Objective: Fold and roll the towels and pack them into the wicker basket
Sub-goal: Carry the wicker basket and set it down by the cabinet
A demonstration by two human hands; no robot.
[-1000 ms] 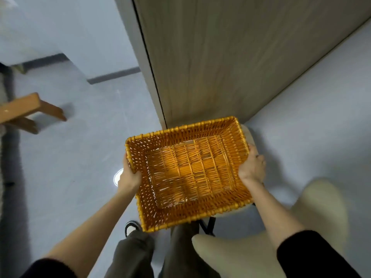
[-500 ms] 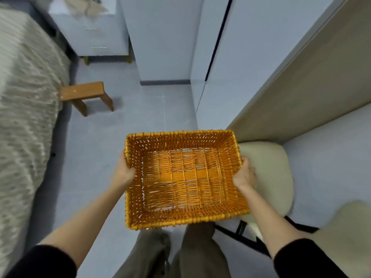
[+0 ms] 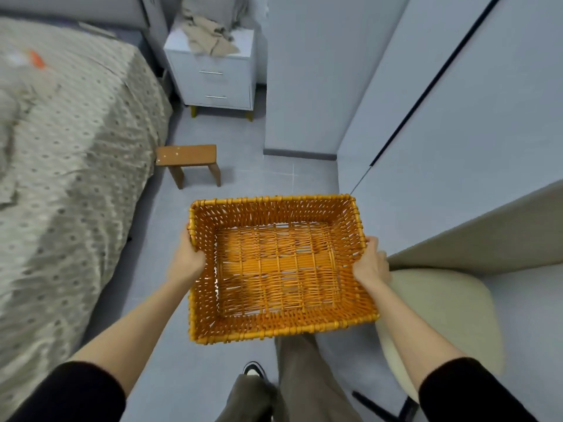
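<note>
An orange wicker basket [image 3: 275, 327] is carried in the air in front of me, with nothing inside it. My left hand [image 3: 186, 260] grips its left rim and my right hand [image 3: 371, 263] grips its right rim. A crumpled beige cloth [image 3: 207, 35], possibly a towel, lies on the white nightstand [image 3: 213, 80] at the back. On the far left of the bed a small orange and white item [image 3: 33, 59] shows, too blurred to identify.
A bed with a dotted beige cover [image 3: 67, 166] fills the left side. A low wooden stool [image 3: 190, 159] stands on the grey floor ahead. A cream chair [image 3: 451, 312] sits at my right, beside a beige desk edge [image 3: 487, 233]. White wardrobe doors [image 3: 441, 117] line the right.
The view has swung left from the desk and chair toward the bed and nightstand. Both hands keep holding the basket, which has turned with me.
</note>
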